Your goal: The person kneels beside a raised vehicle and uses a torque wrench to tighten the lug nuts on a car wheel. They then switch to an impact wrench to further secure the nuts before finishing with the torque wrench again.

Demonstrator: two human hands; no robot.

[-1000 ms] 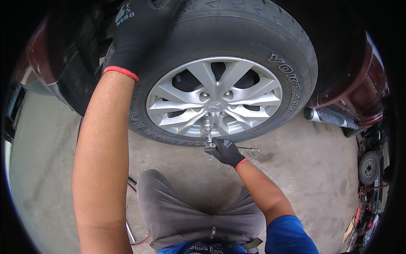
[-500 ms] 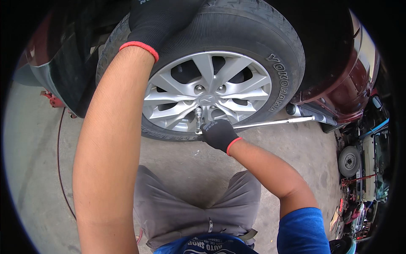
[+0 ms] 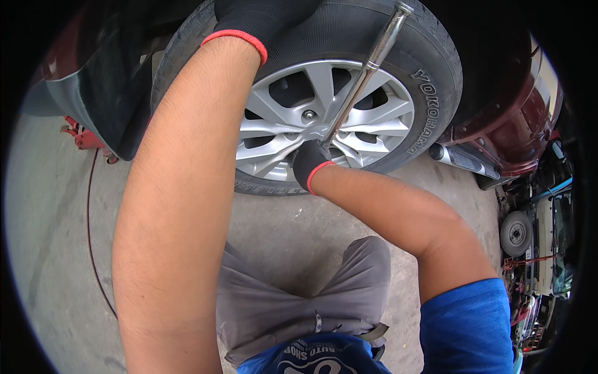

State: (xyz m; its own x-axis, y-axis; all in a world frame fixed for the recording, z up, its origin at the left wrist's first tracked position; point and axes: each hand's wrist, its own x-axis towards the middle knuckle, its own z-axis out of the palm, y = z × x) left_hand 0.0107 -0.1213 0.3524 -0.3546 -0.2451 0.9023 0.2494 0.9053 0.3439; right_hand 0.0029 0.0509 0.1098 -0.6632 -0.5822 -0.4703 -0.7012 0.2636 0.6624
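Concrete garage floor (image 3: 56,262), dark red car (image 3: 511,124) raised, red jack (image 3: 84,137) off to the left of the left arm. Left hand (image 3: 261,15), black glove with red cuff, is clamped over the top of the tire (image 3: 430,37), bracing it. Right hand (image 3: 309,163), same glove, is clenched low at the hub of the silver wheel (image 3: 274,131), around the socket end of the wrench (image 3: 367,68). Wrench handle runs up and right from the right hand, across the spokes, past the tire's edge. One lug nut (image 3: 308,115) shows just above the right hand. To do this well, I'd say: keep the socket square and fully seated on the nut, keep the left hand pressing so the wheel can't spin, turn in smooth arcs. Spare wheel (image 3: 516,233) far right.
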